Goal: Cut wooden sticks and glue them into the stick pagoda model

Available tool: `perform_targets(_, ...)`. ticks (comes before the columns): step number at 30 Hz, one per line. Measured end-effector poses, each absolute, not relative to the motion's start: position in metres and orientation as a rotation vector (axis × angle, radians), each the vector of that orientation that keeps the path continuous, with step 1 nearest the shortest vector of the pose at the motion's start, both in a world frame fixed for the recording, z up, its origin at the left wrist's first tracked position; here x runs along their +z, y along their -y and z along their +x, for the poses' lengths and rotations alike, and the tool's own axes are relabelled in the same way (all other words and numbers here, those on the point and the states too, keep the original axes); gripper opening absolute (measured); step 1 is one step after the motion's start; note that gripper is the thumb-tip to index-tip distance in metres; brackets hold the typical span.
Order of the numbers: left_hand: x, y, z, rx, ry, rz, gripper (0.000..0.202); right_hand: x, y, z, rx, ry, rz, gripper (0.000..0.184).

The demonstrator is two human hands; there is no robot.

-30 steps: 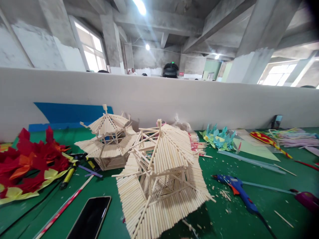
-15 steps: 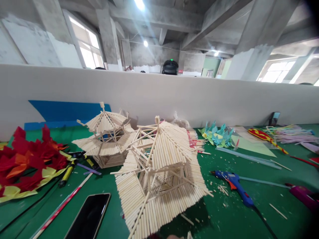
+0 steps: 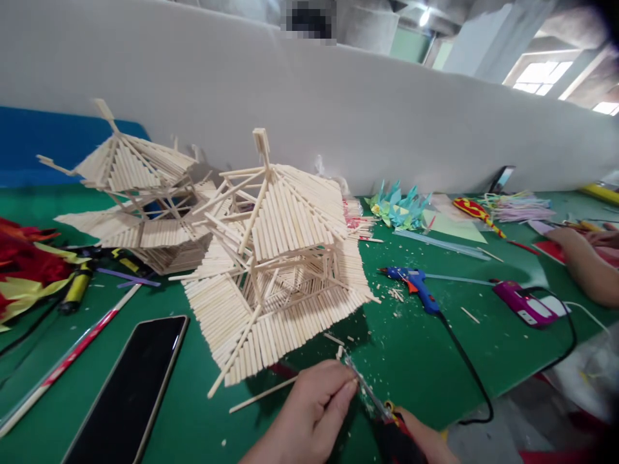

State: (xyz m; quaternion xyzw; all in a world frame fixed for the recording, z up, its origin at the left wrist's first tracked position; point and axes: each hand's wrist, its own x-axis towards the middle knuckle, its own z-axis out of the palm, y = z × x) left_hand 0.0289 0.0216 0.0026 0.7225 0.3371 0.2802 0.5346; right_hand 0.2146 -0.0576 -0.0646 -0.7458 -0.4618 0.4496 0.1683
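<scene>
Near the table's front edge, my left hand (image 3: 314,409) pinches a thin wooden stick (image 3: 264,394), whose long end sticks out to the left. My right hand (image 3: 425,438), partly cut off by the lower edge, is wrapped round a hand cutter (image 3: 370,390) with metal blades and a black-and-red handle. The blades lie right beside my left fingertips; whether they touch the stick I cannot tell. Just beyond my hands stands a pavilion model (image 3: 300,225) of wooden sticks, its upper roof partly open framework on the left. Small stick pieces (image 3: 340,352) lie by the blades.
A second stick pavilion (image 3: 140,174) stands behind left. A phone (image 3: 128,393) lies at front left, near red paper flowers (image 3: 29,258). To the right are a blue glue gun (image 3: 413,283) with a cord, a magenta device (image 3: 525,303) and another person's arm (image 3: 587,261).
The view has tilted down and turned right. Both my hands have come into sight with the stick and the cutter; earlier only a bit of a finger showed at the bottom.
</scene>
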Motion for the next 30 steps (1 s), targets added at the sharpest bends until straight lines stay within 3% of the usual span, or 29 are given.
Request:
perform_targets(6, -0.014, -0.016, 0.031, 0.753, -0.874, 1.665, 0.029, -0.052, 0.049, 0.223, 1.306, 1.605, -2.201, 0.047)
perform_targets(17, -0.008, -0.028, 0.023, 0.580, -0.682, 1.308, 0.033, -0.036, 0.044, 0.221, 1.214, 1.594, -2.059, 0.031)
perform_targets(26, -0.016, -0.026, 0.020, 0.581, -0.642, 1.080, 0.029, -0.029, 0.042, 0.220, 1.160, 1.645, -1.981, 0.050)
perform_targets(30, -0.012, -0.025, 0.017, 0.602, -0.645, 1.101, 0.022, -0.028, 0.040, 0.217, 1.101, 1.704, -1.901, 0.050)
